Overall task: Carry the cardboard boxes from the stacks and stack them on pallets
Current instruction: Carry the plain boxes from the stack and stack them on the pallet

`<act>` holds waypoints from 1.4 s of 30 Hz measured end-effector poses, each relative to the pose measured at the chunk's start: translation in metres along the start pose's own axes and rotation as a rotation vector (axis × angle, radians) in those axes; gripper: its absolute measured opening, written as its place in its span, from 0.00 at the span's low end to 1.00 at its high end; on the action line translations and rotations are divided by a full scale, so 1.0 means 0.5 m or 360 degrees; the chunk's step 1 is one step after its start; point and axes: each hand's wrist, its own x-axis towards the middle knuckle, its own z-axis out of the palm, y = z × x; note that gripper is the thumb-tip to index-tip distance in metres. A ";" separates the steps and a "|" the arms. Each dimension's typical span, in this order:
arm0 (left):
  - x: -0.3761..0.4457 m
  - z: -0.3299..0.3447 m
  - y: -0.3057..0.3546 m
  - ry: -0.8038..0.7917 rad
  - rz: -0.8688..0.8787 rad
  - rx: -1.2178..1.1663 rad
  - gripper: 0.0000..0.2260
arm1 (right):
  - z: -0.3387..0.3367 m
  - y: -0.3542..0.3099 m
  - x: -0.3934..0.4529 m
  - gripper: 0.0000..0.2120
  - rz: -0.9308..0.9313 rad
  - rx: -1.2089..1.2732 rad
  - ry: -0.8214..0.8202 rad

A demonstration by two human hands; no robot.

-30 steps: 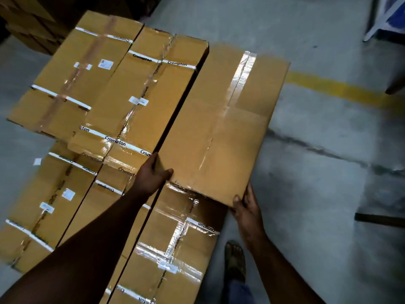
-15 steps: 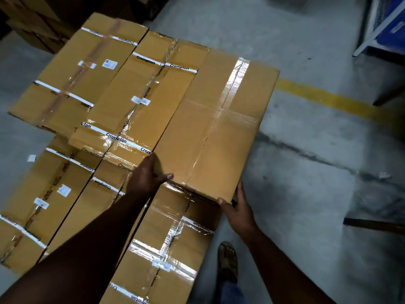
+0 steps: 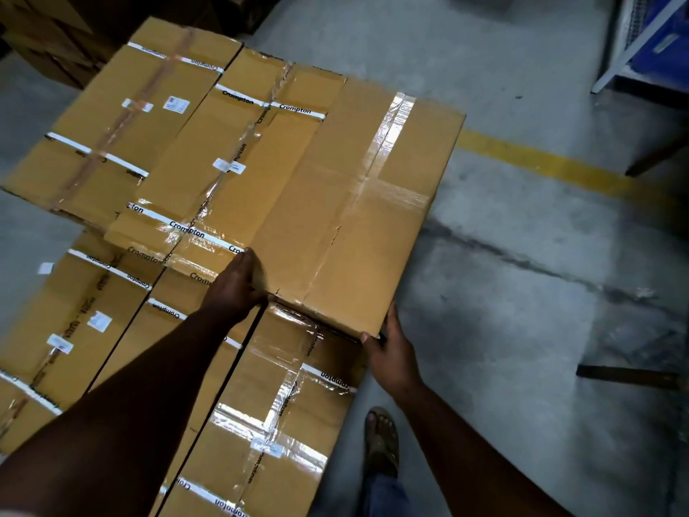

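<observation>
**Top-layer box held at its near corners on the stack**

Plain cardboard box (image 3: 358, 203), sealed with clear tape along its long seam and across the middle, lies flat on the upper layer of the stack. It sits at the right edge, its left long side flush against the neighbouring Crompton-taped box (image 3: 223, 169). A third upper box (image 3: 123, 121) lies further left, bearing two small white labels.

Left hand (image 3: 235, 289) is at the plain box's near-left corner: fingers lie up the left side in the seam between the two boxes, thumb curls along the near edge. Grip clamped on that corner.

Right hand (image 3: 391, 352) is at the near-right corner, thumb hooked over the top edge, fingers running along the right side face. Grip clamped on the box here too.

Lower layer (image 3: 268, 423) runs toward the camera beneath the forearms, three long boxes side by side, all with white Crompton strapping and glossy tape. The near end of the plain box overlaps the rightmost of these.

Concrete floor (image 3: 522, 330) to the right, cracked, with a yellow painted line (image 3: 540, 162). A sandalled foot (image 3: 380, 442) stands just beside the lower layer. Blue rack (image 3: 656, 42) at top right. More cartons (image 3: 44, 35) in shadow at top left
</observation>
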 end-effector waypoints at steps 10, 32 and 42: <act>-0.004 -0.007 -0.010 -0.0022 -0.0032 -0.0220 0.40 | 0.007 0.020 -0.015 0.44 0.0090 0.0013 -0.0104; -0.995 -0.256 -0.275 0.0572 -0.0130 -0.0987 0.16 | 0.384 -0.367 -0.819 0.10 -0.0624 -0.0166 -0.0180; -1.401 -0.429 -0.609 0.0988 -0.0408 -0.1202 0.11 | 0.775 -0.528 -1.122 0.09 -0.0684 0.0016 -0.0750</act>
